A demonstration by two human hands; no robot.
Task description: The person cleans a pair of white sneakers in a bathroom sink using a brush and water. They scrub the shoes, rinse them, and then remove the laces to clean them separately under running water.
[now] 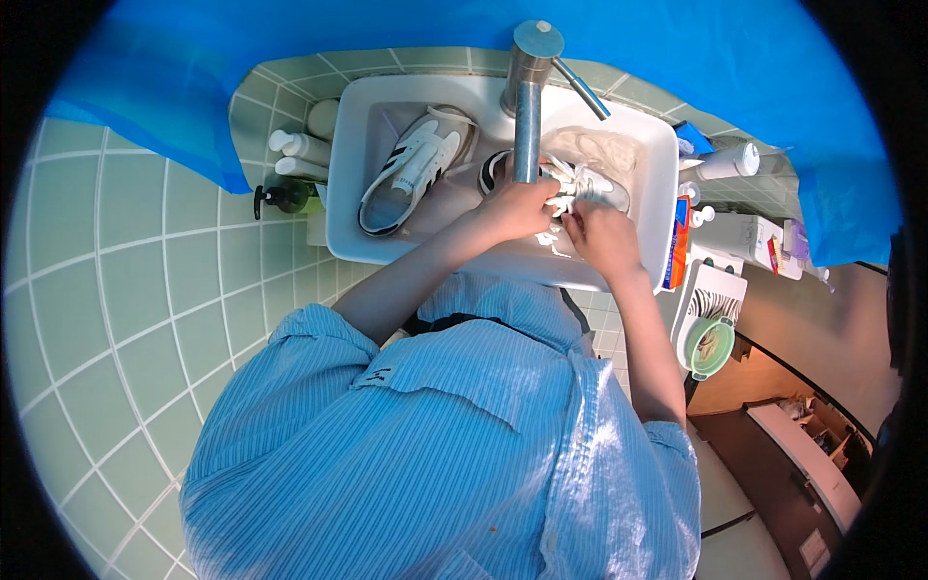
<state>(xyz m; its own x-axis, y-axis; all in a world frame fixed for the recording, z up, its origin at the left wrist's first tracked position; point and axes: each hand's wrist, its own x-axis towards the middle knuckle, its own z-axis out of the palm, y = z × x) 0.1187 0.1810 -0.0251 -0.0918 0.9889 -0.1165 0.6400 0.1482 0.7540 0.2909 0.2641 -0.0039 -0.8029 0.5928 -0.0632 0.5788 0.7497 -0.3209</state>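
Note:
In the right half of the white sink (500,270) lies a white sneaker (605,190) with dark trim, its toe pointing right. My left hand (525,206) is on its lacing, with the fingers closed on the white laces; the faucet spout hides part of the hand and shoe. My right hand (598,232) pinches the laces from the near side, close to my left fingers. A second white sneaker (417,174) with black stripes rests in the left half, toe towards the back, its laces loose over it. Water stands around the shoes.
A metal faucet (528,130) rises over the sink, its lever to the right. Pump bottles (286,197) stand left of the sink; bottles and an orange-blue box (678,243) stand right. Further right, a green basin (710,348) sits on a white lid. Blue sheeting (435,29) hangs across the back.

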